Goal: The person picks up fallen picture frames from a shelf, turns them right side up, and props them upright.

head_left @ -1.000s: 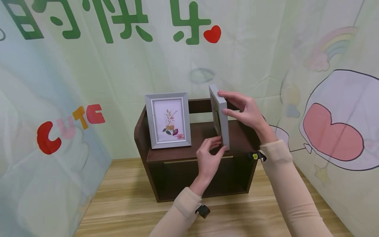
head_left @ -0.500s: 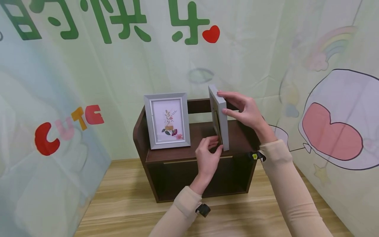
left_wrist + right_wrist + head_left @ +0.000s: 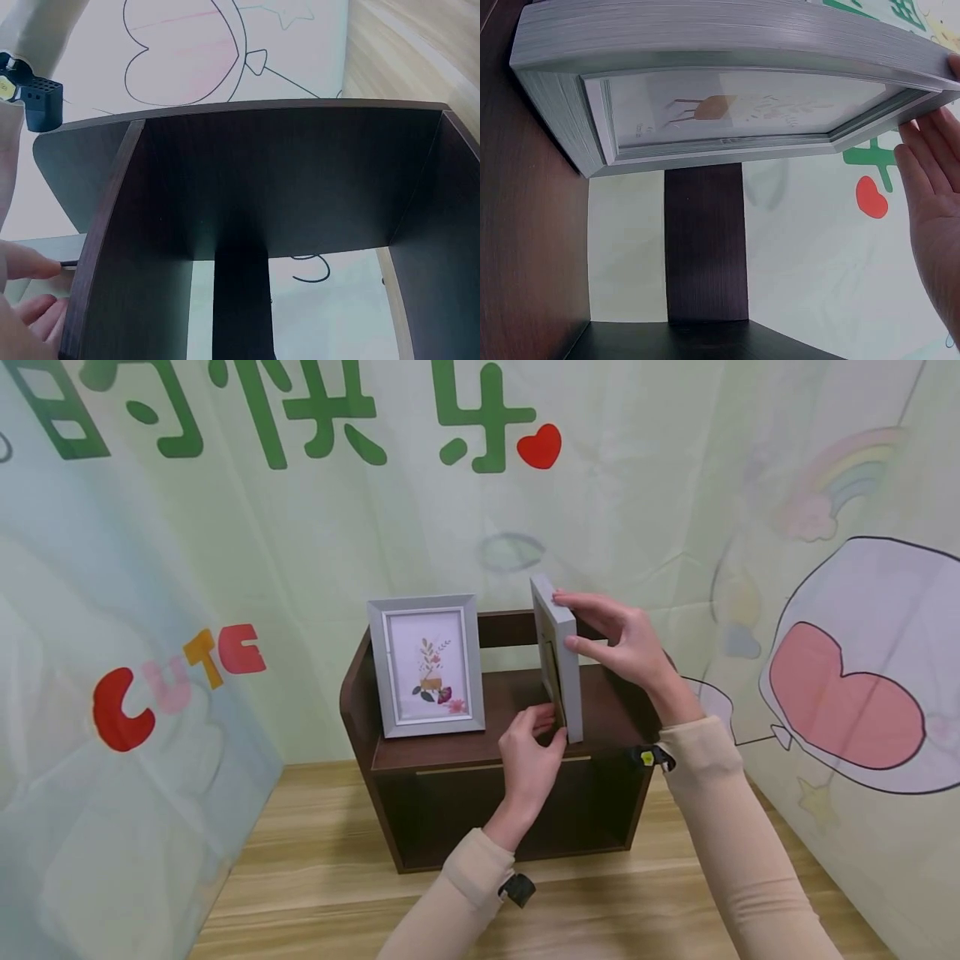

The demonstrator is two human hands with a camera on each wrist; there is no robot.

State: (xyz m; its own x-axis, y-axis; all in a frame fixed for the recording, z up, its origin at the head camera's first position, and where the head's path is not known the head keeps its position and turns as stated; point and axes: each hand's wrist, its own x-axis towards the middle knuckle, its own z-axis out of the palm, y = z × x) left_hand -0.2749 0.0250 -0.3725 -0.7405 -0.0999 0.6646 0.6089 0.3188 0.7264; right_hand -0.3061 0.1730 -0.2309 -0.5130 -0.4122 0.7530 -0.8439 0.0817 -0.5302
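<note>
A grey picture frame (image 3: 569, 681) stands upright on the dark brown shelf's upper board, turned nearly edge-on in the head view. My right hand (image 3: 626, 639) grips it at the top, fingers over the upper corner and thumb on the side edge. Low at its back, my left hand (image 3: 527, 764) pinches the stand leg (image 3: 552, 681) between thumb and fingers. The right wrist view shows the frame's glazed front with a faint plant print. In the left wrist view, the left fingers (image 3: 30, 262) are partly hidden behind the shelf board. To the left, a second grey frame (image 3: 468, 668) holds a flower print.
The dark brown shelf unit (image 3: 517, 766) has raised sides, a back rail (image 3: 510, 630) and an open lower compartment. It stands on a wood-grain surface (image 3: 315, 893). Printed cloth walls (image 3: 315, 543) enclose it at the back and both sides.
My left thumb has shifted slightly left, from the frame's side edge to the stand leg. The right hand keeps its grip and both frames stay in place.
</note>
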